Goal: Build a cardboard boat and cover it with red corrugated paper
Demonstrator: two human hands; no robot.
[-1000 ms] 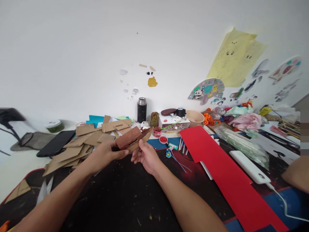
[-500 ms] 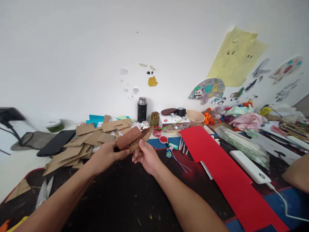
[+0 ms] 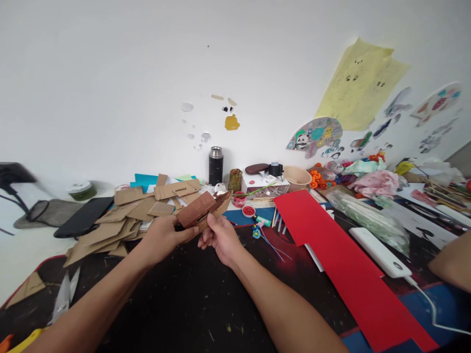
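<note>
My left hand (image 3: 165, 238) is closed round the left end of a small brown boat-like model (image 3: 196, 210), its thumb along the lower side. The model has a reddish-brown cover and a pointed cardboard end that tips up to the right. My right hand (image 3: 221, 238) pinches the model's lower edge near its middle, thumb on top and fingers curled beneath. Both hands hold it above the dark mat (image 3: 176, 304). Behind it are cardboard pieces (image 3: 128, 211) and a black thermos (image 3: 216, 166).
Scissors (image 3: 64, 296) lie at the left. Red card (image 3: 331, 255) and a white power strip (image 3: 380, 252) lie at the right. A small red paint pot (image 3: 248, 211), glue tube (image 3: 262, 220) and beige bowl (image 3: 296, 177) sit beyond. Another person's arm (image 3: 452, 264) shows at the right edge.
My right hand has shifted slightly left along the model's lower edge. The model stays in both hands, and the whole view has moved very slightly.
</note>
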